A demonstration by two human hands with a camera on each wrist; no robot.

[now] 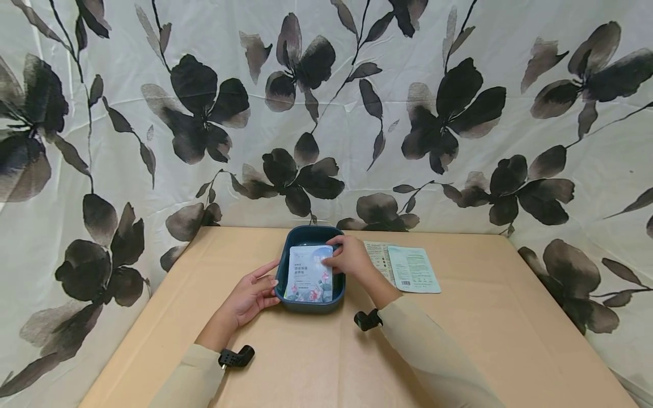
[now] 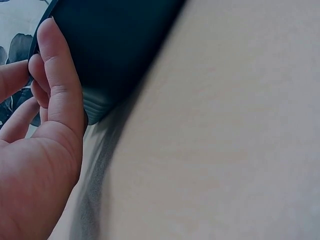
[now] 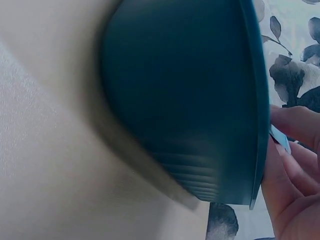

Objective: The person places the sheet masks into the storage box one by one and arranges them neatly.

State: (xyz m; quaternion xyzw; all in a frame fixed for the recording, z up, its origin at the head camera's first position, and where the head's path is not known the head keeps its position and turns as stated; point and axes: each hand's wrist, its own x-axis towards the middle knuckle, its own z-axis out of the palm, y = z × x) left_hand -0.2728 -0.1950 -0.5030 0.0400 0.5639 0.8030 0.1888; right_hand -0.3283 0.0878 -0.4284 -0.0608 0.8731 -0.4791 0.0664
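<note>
A deep dark-blue plastic bin (image 1: 310, 309) with a raised rim stands on the table. In it lies a flat pale-blue sachet (image 1: 306, 277), printed with pink flowers and small text. My right hand (image 1: 352, 258) reaches over the bin's right rim and pinches the sachet near its upper right edge; a sliver of the sachet (image 3: 281, 139) shows between the fingers in the right wrist view. My left hand (image 1: 252, 294) holds the bin's left side, its fingers at the rim and along the outer wall (image 2: 115, 45). Whatever lies beneath the sachet is mostly hidden.
Right of the bin lie a mint-green sachet (image 1: 414, 269) and, partly under it, a cream printed packet (image 1: 378, 258). The tan table (image 1: 490, 328) ends at a floral cloth (image 1: 377, 130) hanging behind. Black wrist cameras (image 1: 237, 357) sit on both wrists.
</note>
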